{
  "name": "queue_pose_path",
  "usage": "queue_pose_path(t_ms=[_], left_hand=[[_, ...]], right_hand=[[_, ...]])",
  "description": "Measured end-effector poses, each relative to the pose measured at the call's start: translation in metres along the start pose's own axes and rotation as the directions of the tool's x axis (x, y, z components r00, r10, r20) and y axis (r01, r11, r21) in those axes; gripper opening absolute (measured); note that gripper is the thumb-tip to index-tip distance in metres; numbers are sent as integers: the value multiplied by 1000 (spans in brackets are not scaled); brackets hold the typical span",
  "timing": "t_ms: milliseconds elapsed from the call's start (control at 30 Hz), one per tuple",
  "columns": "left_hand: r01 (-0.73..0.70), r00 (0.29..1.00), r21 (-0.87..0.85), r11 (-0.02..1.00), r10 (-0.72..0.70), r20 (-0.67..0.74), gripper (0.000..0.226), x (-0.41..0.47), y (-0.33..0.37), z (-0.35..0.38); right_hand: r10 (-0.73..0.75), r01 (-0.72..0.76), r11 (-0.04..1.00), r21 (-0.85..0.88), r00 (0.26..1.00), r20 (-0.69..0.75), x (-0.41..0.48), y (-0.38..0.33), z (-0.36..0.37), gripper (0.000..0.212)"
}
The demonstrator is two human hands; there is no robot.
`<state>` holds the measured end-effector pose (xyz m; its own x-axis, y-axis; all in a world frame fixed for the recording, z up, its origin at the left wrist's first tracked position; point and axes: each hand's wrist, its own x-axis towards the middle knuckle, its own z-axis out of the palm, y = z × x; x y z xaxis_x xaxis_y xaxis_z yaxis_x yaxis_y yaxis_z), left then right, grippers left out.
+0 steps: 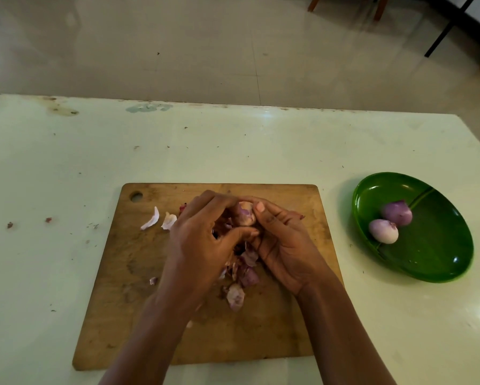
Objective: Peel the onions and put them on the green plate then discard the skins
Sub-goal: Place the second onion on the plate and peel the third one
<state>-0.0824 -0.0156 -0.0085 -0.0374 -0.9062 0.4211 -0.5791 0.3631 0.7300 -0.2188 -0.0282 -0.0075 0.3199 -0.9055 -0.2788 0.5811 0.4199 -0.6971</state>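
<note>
Two peeled onions (383,231) lie on the green plate (441,269), at three o'clock from the cutting board (116,301). Over the board, left hand (202,245) and right hand (283,245) both pinch a third onion (245,216), skins (243,273) heaped at its six o'clock; best strip remaining skin downward onto that heap.

Both forearms came in from the near edge & converged. L hand (202,240) was back-up, fingers curled over the onion (246,216). R hand (284,245) was palm-inward, cupping it from below w/ thumb pressed on top.
</note>
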Motion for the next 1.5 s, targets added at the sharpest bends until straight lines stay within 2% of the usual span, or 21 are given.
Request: queue_pose_path(t_ms=[200,367,467,567,700,1200,1500], left_hand=[[-2,1000,0,1000,2,9,35,-1,-3,-1],[183,979,-201,962,-197,-53,32,2,3,-1],[288,943,-265,920,-320,-89,6,4,7,0],[331,915,-260,907,-376,-148,17,5,7,0],[391,892,-325,861,-442,-97,20,4,8,3],[454,871,-400,796,-490,12,19,4,18,-1],[469,865,-301,830,-500,-31,25,2,19,2]], right_hand=[[7,-7,1000,1,1000,-5,0,0,0,25],[-41,44,996,83,998,-38,1,1,-1,25],[-59,63,993,95,997,-43,1,1,-1,28],[-90,91,995,44,996,-27,1,2,0,30],[-126,125,992,-20,992,-7,1,2,-1,34],[-176,180,971,-154,984,39,2,4,-5,43],[-256,257,926,-276,966,42,4,8,-4,33]])
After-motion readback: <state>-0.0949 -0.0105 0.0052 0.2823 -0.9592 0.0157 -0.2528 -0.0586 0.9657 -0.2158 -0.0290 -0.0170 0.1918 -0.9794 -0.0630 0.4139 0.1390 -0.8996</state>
